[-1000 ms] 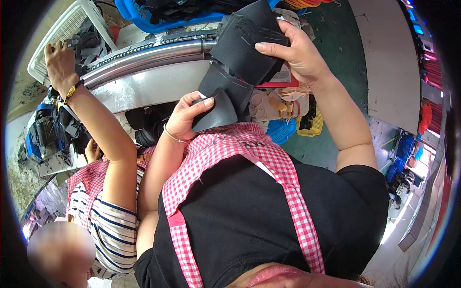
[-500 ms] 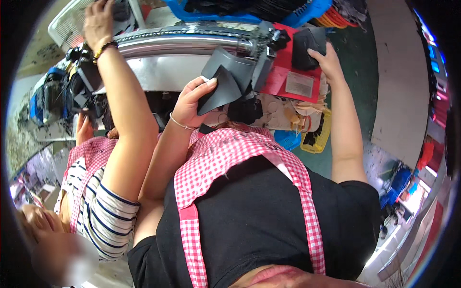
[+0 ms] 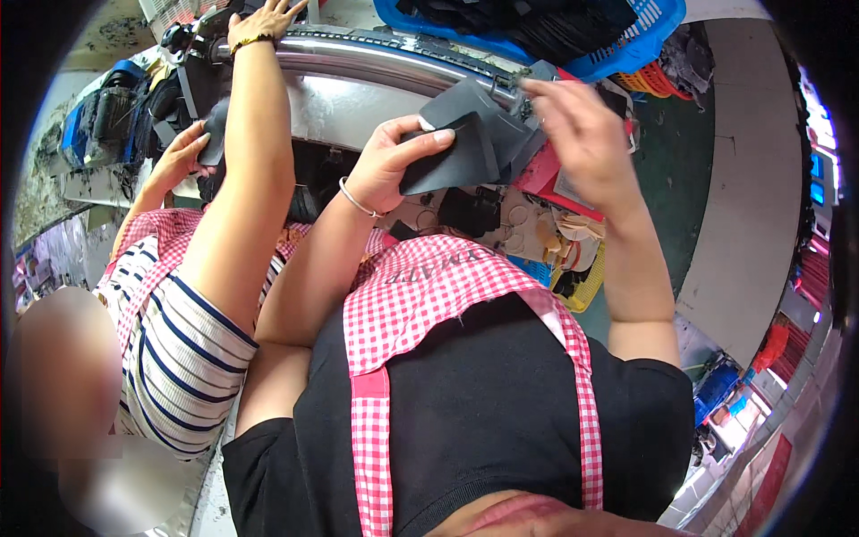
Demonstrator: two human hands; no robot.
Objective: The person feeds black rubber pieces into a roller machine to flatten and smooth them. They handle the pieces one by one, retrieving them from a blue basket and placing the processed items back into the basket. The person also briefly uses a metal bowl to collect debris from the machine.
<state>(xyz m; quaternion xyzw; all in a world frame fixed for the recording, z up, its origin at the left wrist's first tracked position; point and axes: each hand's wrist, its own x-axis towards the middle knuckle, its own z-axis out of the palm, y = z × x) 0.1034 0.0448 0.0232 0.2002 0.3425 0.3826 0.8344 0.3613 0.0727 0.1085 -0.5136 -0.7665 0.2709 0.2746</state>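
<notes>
My left hand [image 3: 394, 161] is closed on several thin dark grey, leather-like pieces [image 3: 465, 148], thumb on top, in front of the right end of a shiny metal roller [image 3: 358, 64]. The pieces overlap and fan out to the right. Raised beside them is my right hand [image 3: 580, 130], smeared by motion, its fingers pointing left toward the roller's end. Whether anything is in those fingers cannot be made out. Below that hand lies a red panel [image 3: 541, 170] of the machine, partly hidden by it.
To my left a co-worker reaches one hand [image 3: 259, 25] over the roller's left end and holds a dark piece in the other hand [image 3: 183, 157]. A blue basket [image 3: 664, 29] of black pieces stands behind the roller. A yellow basket [image 3: 586, 285] sits below the red panel.
My right hand has left the dark pieces on the red panel and moved left toward the roller's end. My left hand has shifted slightly right and up with its pieces.
</notes>
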